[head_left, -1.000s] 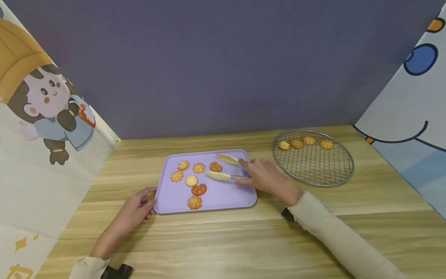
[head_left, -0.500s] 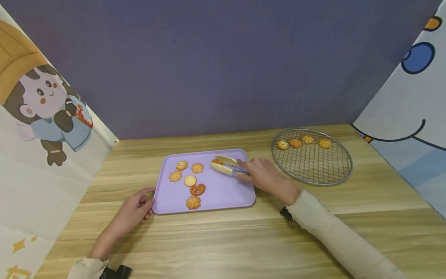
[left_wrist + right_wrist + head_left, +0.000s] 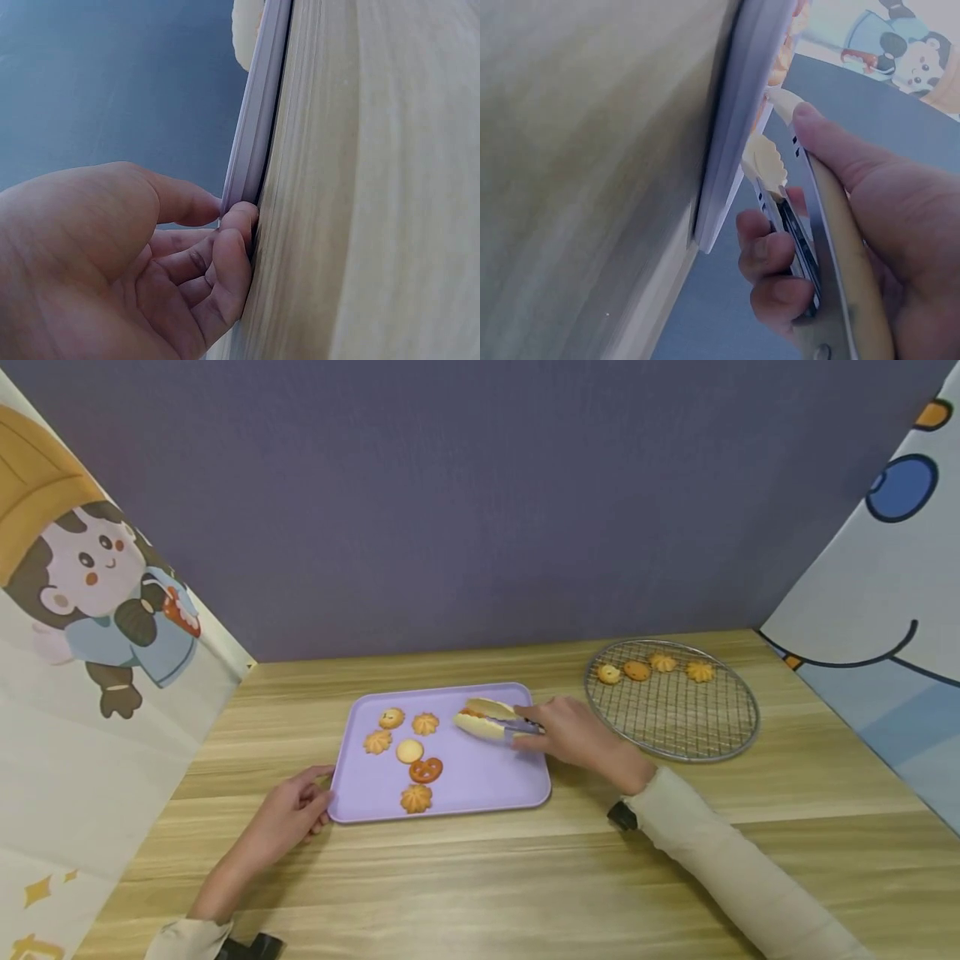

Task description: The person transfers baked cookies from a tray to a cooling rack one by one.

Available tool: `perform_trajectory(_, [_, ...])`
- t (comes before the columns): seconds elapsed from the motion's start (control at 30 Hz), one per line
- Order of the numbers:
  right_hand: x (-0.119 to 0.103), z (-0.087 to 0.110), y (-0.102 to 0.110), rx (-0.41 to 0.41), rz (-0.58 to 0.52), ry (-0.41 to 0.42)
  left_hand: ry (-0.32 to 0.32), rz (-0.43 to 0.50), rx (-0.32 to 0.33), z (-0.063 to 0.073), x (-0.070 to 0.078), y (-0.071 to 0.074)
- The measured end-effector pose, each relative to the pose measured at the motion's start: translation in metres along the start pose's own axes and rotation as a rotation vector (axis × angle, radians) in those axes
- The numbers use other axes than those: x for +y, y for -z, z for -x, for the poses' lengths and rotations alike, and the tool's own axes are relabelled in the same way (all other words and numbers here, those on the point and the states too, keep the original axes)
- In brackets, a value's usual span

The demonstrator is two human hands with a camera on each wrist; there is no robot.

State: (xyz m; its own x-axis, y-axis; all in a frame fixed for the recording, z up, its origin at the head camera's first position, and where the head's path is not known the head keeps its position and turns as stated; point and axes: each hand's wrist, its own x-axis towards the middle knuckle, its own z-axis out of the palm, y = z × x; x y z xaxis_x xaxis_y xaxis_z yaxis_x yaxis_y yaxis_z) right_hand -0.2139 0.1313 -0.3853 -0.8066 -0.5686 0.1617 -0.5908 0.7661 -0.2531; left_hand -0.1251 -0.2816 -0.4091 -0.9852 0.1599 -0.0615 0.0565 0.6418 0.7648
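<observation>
My right hand (image 3: pixel 581 739) grips a pair of tongs (image 3: pixel 483 727), with the thumb on one arm and curled fingers round the other in the right wrist view. The cream scalloped tips close around a pretzel (image 3: pixel 471 712), mostly hidden between them, over the back right of a lilac tray (image 3: pixel 487 785). At the tray's front left corner, my left hand (image 3: pixel 285 814) pinches the rim between thumb and curled fingers. Another pretzel (image 3: pixel 426 770), a plain round cookie (image 3: pixel 409 751) and several flower-shaped cookies (image 3: pixel 416 798) lie on the tray, with a face cookie (image 3: pixel 391 718) at its back left.
A round wire cooling rack (image 3: pixel 675 727) stands right of the tray, with several cookies in a row along its back. A dark panel (image 3: pixel 480 510) rises behind the wooden table (image 3: pixel 480 885), and printed panels flank both sides.
The tongs, wide apart around the pretzel at first, have come together on it, and it has shifted slightly toward the back of the tray. The left hand stays at the tray corner.
</observation>
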Motion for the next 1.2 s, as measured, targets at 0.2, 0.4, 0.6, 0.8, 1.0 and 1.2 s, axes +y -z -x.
perform_trajectory(0.2, [0.002, 0.001, 0.003, -0.018, -0.017, 0.003, 0.003, -0.005, 0.003, 0.001, 0.001, 0.000])
perform_trajectory(0.4, [0.000, 0.002, 0.004, -0.003, -0.012, 0.014, 0.003, -0.010, 0.008, 0.001, 0.000, -0.001])
perform_trajectory(0.6, [-0.001, 0.003, 0.008, 0.020, -0.008, 0.031, -0.005, -0.005, 0.003, 0.001, 0.002, 0.000])
perform_trajectory(0.8, [-0.003, 0.008, 0.013, 0.056, 0.001, 0.078, -0.011, -0.002, 0.001, -0.001, 0.002, 0.001])
perform_trajectory(1.0, [-0.004, 0.023, 0.018, 0.125, 0.037, 0.155, -0.005, -0.004, 0.000, -0.001, 0.001, 0.002])
perform_trajectory(1.2, [-0.001, 0.043, 0.026, 0.172, 0.076, 0.181, -0.004, -0.001, -0.002, 0.000, 0.000, 0.002])
